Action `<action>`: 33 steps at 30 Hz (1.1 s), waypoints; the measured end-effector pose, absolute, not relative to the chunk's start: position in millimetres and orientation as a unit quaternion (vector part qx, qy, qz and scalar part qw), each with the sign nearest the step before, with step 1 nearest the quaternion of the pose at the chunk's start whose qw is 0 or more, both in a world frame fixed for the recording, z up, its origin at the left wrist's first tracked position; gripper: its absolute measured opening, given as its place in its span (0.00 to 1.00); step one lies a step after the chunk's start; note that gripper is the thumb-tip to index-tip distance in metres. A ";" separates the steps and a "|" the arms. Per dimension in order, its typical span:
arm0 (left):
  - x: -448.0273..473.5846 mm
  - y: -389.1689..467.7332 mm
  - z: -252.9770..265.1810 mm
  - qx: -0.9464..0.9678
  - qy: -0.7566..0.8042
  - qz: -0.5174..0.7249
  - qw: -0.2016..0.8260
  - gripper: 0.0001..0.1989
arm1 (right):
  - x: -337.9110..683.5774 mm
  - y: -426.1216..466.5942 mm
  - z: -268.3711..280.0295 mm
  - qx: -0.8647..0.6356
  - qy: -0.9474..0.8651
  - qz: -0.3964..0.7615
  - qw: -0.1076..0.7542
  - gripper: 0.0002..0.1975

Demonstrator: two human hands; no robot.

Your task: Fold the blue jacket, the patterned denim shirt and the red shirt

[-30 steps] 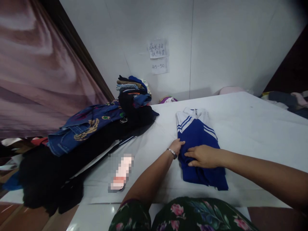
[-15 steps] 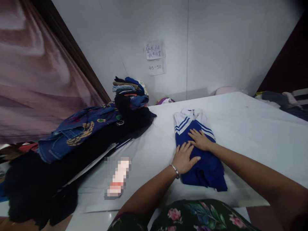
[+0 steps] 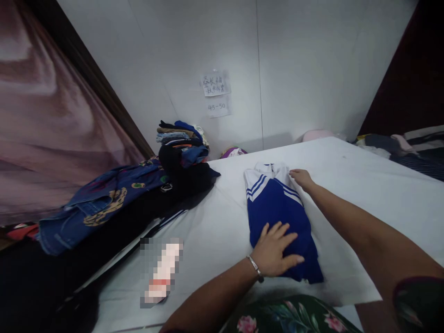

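Note:
A folded blue-and-white zip-neck jacket (image 3: 277, 203) lies flat on the white table, its white collar at the far end and striped shoulders on both sides. My left hand (image 3: 275, 249), with a bracelet at the wrist, rests palm down on the lower blue part, fingers spread. At the jacket's far right shoulder edge is my right hand (image 3: 301, 179), its fingers drawn together with the tips against the white fabric. The thumb of that hand is mostly hidden.
Along the left lies a heap of dark clothes (image 3: 138, 236) with a patterned denim garment (image 3: 93, 199) on top. Behind it rises a stack of folded clothes (image 3: 182, 143). Paper notes (image 3: 217, 85) hang on the wall. More garments (image 3: 416, 148) lie at the far right.
My right hand has moved from the middle of the jacket up to its right shoulder edge. My left hand has slid lower on the jacket. The view has tilted up slightly.

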State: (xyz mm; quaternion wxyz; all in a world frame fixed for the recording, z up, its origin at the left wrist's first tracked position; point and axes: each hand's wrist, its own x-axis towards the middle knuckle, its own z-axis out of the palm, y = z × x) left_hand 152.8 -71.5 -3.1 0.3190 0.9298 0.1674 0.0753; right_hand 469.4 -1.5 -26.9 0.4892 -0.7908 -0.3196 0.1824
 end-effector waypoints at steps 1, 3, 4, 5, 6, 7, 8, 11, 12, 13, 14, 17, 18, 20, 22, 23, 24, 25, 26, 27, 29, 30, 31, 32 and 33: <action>152.3 -77.0 -7.9 0.936 0.141 0.058 0.316 0.32 | 478.8 1.7 -27.3 -0.796 -0.290 0.192 0.497 0.08; 151.1 -84.4 -20.2 0.946 0.119 0.036 0.300 0.32 | 492.2 8.2 -29.9 -0.797 -0.237 0.219 0.510 0.08; 150.4 -86.3 -26.3 0.949 0.119 0.033 0.291 0.32 | 496.6 11.9 -31.4 -0.795 -0.217 0.235 0.516 0.09; 149.6 -87.1 -31.3 0.950 0.121 0.035 0.285 0.32 | 499.9 16.2 -32.7 -0.791 -0.202 0.251 0.520 0.10; 148.8 -87.2 -35.0 0.951 0.123 0.038 0.282 0.32 | 502.5 21.1 -33.6 -0.786 -0.191 0.265 0.524 0.11; 148.0 -86.8 -37.3 0.950 0.124 0.041 0.283 0.31 | 504.6 26.6 -34.0 -0.782 -0.183 0.277 0.527 0.12; 147.3 -86.2 -38.4 0.949 0.124 0.041 0.286 0.31 | 506.7 32.6 -34.1 -0.779 -0.176 0.287 0.528 0.13; 146.0 -84.4 -37.1 0.947 0.121 0.038 0.295 0.32 | 513.8 52.5 -33.1 -0.782 -0.162 0.303 0.520 0.18; 145.7 -83.9 -36.4 0.946 0.119 0.034 0.299 0.32 | 516.5 59.3 -32.8 -0.786 -0.159 0.305 0.514 0.18; 145.6 -83.3 -36.0 0.945 0.116 0.029 0.304 0.33 | 519.1 65.7 -32.9 -0.790 -0.157 0.304 0.508 0.18; 145.6 -82.8 -35.9 0.943 0.115 0.025 0.310 0.33 | 521.5 71.7 -33.3 -0.794 -0.158 0.300 0.504 0.17; 146.1 -80.7 -37.6 0.938 0.110 0.017 0.328 0.34 | 525.6 84.9 -38.5 -0.795 -0.172 0.281 0.509 0.15; 146.3 -80.0 -38.4 0.937 0.109 0.015 0.333 0.35 | 525.8 87.4 -41.8 -0.792 -0.178 0.276 0.514 0.15; 146.6 -78.7 -39.4 0.935 0.105 0.011 0.338 0.36 | 525.1 89.9 -49.9 -0.789 -0.185 0.275 0.516 0.15; 146.6 -77.8 -39.6 0.936 0.102 0.007 0.336 0.36 | 524.6 90.3 -58.1 -0.793 -0.187 0.280 0.507 0.14; 146.6 -77.4 -39.7 0.938 0.100 0.006 0.333 0.36 | 525.1 90.2 -61.3 -0.797 -0.189 0.281 0.500 0.14; 146.5 -77.2 -40.1 0.939 0.098 0.004 0.328 0.36 | 526.3 90.0 -63.3 -0.802 -0.193 0.280 0.492 0.13; 146.5 -76.9 -40.9 0.942 0.096 0.005 0.321 0.36 | 528.4 89.8 -64.2 -0.806 -0.198 0.277 0.484 0.13; 146.5 -76.7 -42.4 0.945 0.093 0.006 0.312 0.36 | 531.2 89.5 -63.7 -0.812 -0.206 0.271 0.475 0.12; 146.7 -76.5 -44.6 0.950 0.090 0.010 0.300 0.36 | 534.8 89.1 -61.9 -0.817 -0.216 0.263 0.466 0.11; 147.5 -76.0 -50.9 0.962 0.079 0.027 0.261 0.36 | 543.1 88.4 -55.4 -0.828 -0.240 0.236 0.449 0.11; 148.1 -75.8 -54.4 0.969 0.071 0.039 0.233 0.36 | 547.4 88.2 -51.2 -0.833 -0.253 0.220 0.440 0.11; 148.8 -75.5 -57.9 0.976 0.061 0.054 0.201 0.36 | 551.3 88.4 -46.9 -0.838 -0.265 0.205 0.431 0.11; 149.4 -75.3 -60.8 0.982 0.052 0.070 0.168 0.36 | 554.5 89.0 -42.9 -0.843 -0.277 0.192 0.420 0.12; 149.9 -75.1 -63.0 0.986 0.044 0.087 0.135 0.36 | 556.9 90.3 -39.6 -0.846 -0.286 0.184 0.409 0.14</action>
